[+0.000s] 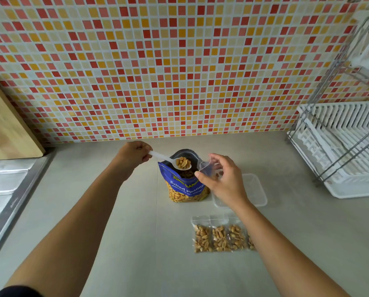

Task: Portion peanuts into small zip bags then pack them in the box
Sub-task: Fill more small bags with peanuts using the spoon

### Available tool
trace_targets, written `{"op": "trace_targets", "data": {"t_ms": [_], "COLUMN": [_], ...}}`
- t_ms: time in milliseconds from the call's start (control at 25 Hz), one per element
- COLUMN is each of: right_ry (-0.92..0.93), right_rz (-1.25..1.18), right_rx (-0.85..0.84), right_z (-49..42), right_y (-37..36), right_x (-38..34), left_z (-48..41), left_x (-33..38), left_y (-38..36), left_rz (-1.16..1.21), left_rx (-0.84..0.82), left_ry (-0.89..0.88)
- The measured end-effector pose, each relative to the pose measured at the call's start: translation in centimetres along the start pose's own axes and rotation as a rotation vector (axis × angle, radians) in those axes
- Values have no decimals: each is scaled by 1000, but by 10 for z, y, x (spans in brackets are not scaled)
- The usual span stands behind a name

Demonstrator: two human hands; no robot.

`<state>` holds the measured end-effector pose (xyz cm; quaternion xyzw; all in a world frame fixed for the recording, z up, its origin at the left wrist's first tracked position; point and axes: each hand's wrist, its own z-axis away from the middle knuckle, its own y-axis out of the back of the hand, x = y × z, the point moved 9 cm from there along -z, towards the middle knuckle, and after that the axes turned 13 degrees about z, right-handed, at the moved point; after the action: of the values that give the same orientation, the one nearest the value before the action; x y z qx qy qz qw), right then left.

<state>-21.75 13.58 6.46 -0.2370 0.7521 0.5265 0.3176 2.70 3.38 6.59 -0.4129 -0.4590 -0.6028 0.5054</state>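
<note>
On the grey counter [136,211] under the mosaic tiles [179,82], the left hand [134,154] pinches a white spoon [164,157] heaped with peanuts [183,162] over the open blue peanut bag [185,187]. The right hand [224,181] pinches a small clear zip bag [206,167] by its rim, just beside the spoon. That film looks light, limp and slippery, so the mouth's edge seems the place to hold it.

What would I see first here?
The bright wall of red, orange and yellow tiles fills the top half. In the middle of the counter, the left hand holds a spoon of peanuts over an open blue peanut bag, and the right hand pinches a small clear bag beside it.
</note>
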Motion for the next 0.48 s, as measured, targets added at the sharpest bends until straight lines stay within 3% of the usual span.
{"op": "trace_targets", "data": {"t_ms": [320, 480], "right_ry": [60, 73], "right_rz": [165, 159], "right_rx": [28, 33], "right_z": [-8, -9], "right_y": [-7, -11], "right_x": [-21, -24], "left_z": [7, 26], "left_x": [50, 82], "left_y": [4, -16], "left_rz": [2, -311], "left_rx": [-8, 16], "left_ry": [-134, -296]}}
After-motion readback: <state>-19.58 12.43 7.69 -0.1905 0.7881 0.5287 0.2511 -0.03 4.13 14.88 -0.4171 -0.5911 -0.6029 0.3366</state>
